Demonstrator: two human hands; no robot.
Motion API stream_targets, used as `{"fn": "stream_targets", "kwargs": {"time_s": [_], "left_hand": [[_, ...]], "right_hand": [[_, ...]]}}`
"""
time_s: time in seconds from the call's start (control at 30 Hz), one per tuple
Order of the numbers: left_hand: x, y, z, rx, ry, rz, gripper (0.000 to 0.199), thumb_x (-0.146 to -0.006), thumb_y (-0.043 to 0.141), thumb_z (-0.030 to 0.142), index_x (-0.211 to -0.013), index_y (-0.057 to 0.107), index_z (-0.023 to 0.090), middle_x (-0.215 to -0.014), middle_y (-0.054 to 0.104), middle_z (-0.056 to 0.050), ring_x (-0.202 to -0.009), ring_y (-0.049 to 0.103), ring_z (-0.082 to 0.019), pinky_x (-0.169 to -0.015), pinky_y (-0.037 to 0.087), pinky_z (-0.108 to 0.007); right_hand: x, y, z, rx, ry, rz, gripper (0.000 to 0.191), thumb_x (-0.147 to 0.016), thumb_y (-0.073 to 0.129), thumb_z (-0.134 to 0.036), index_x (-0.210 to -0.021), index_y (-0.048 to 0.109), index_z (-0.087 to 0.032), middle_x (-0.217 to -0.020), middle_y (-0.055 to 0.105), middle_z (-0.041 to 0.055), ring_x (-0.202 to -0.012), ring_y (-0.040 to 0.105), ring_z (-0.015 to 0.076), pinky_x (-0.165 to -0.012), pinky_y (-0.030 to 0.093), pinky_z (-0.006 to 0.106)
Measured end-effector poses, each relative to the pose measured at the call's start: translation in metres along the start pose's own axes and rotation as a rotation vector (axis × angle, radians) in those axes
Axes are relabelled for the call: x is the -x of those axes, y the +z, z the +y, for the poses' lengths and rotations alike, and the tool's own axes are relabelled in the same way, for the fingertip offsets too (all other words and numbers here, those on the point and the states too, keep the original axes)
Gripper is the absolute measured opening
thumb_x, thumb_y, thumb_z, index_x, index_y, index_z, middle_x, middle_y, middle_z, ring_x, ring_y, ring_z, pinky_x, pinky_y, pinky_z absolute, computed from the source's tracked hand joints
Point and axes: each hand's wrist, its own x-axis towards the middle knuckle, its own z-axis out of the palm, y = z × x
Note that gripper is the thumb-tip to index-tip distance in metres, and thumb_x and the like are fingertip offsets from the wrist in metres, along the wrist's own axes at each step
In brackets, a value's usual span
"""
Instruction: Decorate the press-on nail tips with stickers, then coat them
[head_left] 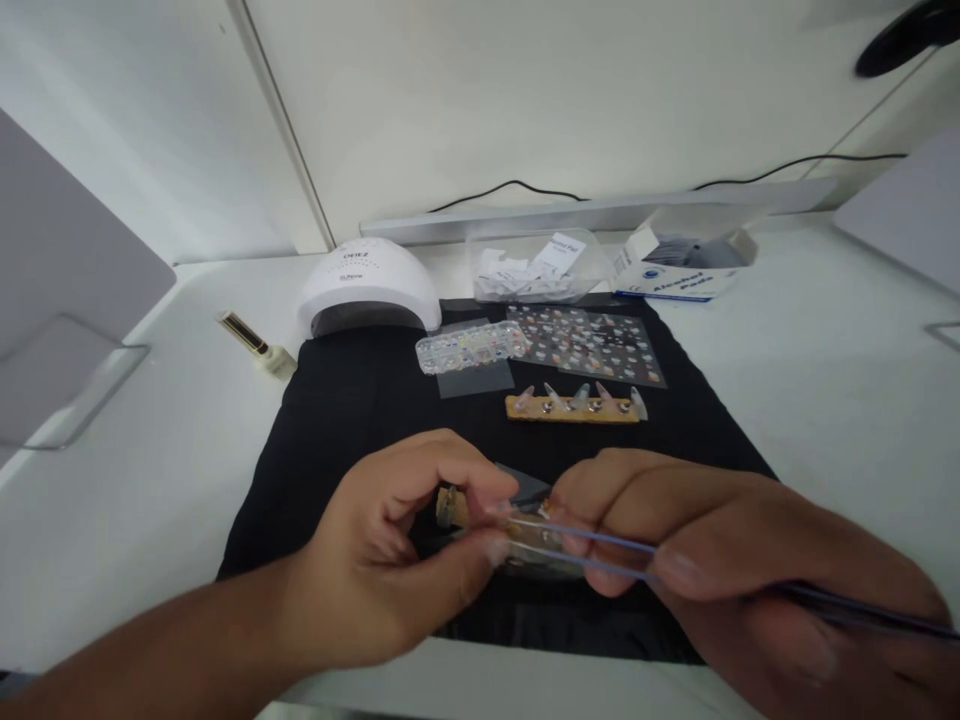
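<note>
One pair of tweezers (611,539), above the black cloth (337,390) toward its front edge, sits clasped in the right hand (750,530), its parted tips reaching the curled thumb and forefinger of the left hand (394,560), whose hold is too blurred to tell, a nail-tip strip (581,415) lying beyond.

I'm holding tweezers (630,544) in my right hand (697,540), pointing at my left hand (409,545), over the cloth's (337,400) near part. Ahead, nail stand (577,412) is lying before sticker sheets (592,343); gem case (471,347) is resting left of those. Lamp (367,280) is sitting back-left, bottle (277,363) just left of cloth. Bin (476,285) is standing behind, alcohol-pad box (675,285) to its right.
</note>
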Motion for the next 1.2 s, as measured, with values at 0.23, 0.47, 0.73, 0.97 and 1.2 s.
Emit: {"fn": "stream_targets", "kwargs": {"time_s": [0.23,0.47,0.73,0.97,1.2], "left_hand": [[0.004,0.004,0.003,0.087,-0.130,0.045,0.029,-0.085,0.075,0.003,-0.104,0.077,0.024,-0.086,0.070,0.000,-0.077,0.065,-0.012,-0.074,0.055,-0.020],[0.006,0.003,0.009,0.026,-0.145,0.009,0.024,-0.088,0.072,0.005,-0.101,0.077,0.025,-0.087,0.073,-0.001,-0.079,0.069,-0.013,-0.072,0.056,-0.021],[0.002,0.001,0.012,-0.097,-0.080,-0.021,0.021,-0.088,0.070,0.004,-0.097,0.076,0.022,-0.085,0.073,-0.002,-0.076,0.068,-0.013,-0.067,0.055,-0.021],[0.003,0.002,0.013,-0.102,-0.050,-0.048,0.022,-0.088,0.069,0.002,-0.098,0.075,0.021,-0.088,0.074,-0.005,-0.080,0.069,-0.016,-0.069,0.057,-0.025],[0.004,0.002,0.012,-0.085,-0.043,-0.050,0.024,-0.088,0.069,0.000,-0.097,0.077,0.021,-0.086,0.073,-0.004,-0.081,0.068,-0.016,-0.072,0.058,-0.025]], "right_hand": [[0.018,0.001,0.003,0.114,0.012,0.043,0.026,-0.103,0.055,-0.034,-0.121,0.074,-0.030,-0.078,0.075,0.0051,-0.073,0.075,0.0226,-0.064,0.067,0.040],[0.013,0.012,-0.003,0.050,0.017,0.180,0.024,-0.100,0.061,-0.036,-0.111,0.079,-0.026,-0.068,0.070,0.0041,-0.059,0.070,0.0197,-0.053,0.063,0.036],[0.019,0.007,-0.006,0.081,0.069,0.174,0.020,-0.098,0.064,-0.034,-0.109,0.080,-0.028,-0.070,0.072,0.0030,-0.063,0.072,0.0208,-0.057,0.064,0.039],[0.019,0.006,-0.002,0.077,0.081,0.143,0.023,-0.099,0.061,-0.035,-0.112,0.079,-0.029,-0.072,0.071,0.0036,-0.062,0.072,0.0209,-0.056,0.064,0.039],[0.015,0.002,-0.003,0.052,0.080,0.084,0.022,-0.099,0.062,-0.035,-0.114,0.078,-0.028,-0.069,0.066,0.0003,-0.059,0.068,0.0175,-0.059,0.065,0.038]]}}
